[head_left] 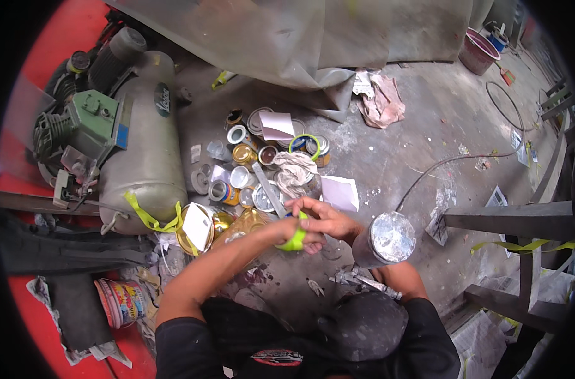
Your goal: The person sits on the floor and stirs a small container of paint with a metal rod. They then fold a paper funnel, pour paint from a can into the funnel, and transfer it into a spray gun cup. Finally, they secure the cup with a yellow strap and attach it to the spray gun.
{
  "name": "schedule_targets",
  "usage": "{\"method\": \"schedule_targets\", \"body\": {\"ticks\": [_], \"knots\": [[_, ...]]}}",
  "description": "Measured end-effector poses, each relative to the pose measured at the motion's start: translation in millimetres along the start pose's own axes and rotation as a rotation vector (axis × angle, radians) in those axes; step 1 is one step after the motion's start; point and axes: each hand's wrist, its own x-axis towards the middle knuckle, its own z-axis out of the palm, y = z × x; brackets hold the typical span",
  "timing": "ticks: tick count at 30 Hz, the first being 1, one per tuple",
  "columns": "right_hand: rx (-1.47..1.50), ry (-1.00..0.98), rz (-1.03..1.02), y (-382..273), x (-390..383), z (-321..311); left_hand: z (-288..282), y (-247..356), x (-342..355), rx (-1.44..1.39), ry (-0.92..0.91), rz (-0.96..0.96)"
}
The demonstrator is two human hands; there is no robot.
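Observation:
My left hand (pixel 286 232) grips a roll of bright green tape (pixel 295 240) just above the concrete floor. My right hand (pixel 328 221) meets it from the right, fingertips pinched on the roll's upper edge; whether a strip is peeled free is hidden by the fingers. A silver metal cup (pixel 388 239) of a spray gun stands upright against my right forearm, and the gun's metal body (pixel 363 281) lies below it near my knee. Both hands hover in front of a cluster of small open paint cans (pixel 249 180).
A grey air compressor tank (pixel 145 151) with a green motor lies at the left. A rag (pixel 294 170), white paper pieces (pixel 339 191) and a second green tape roll (pixel 303 142) sit among the cans. Plastic sheeting (pixel 287 38) hangs behind, a hose (pixel 452 161) crosses the floor, and a metal frame (pixel 515 218) stands at the right.

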Motion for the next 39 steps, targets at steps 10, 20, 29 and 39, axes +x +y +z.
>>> {"method": "schedule_targets", "body": {"ticks": [10,20,29,39], "knots": [[-0.369,-0.086,0.143,-21.6,-5.7,14.1,24.3,24.2,-28.6,0.103,-0.060,0.148],[-0.626,0.526,0.089,38.4,-1.3,-9.5,111.2,120.3,-47.0,0.930,0.501,0.591],[-0.373,0.644,0.233,-24.9,-22.6,-26.1,155.6,85.1,35.8,0.433,0.505,0.866],[-1.093,0.904,-0.378,-200.8,-85.5,-4.4,91.5,89.1,-11.5,0.116,0.491,1.016]]}}
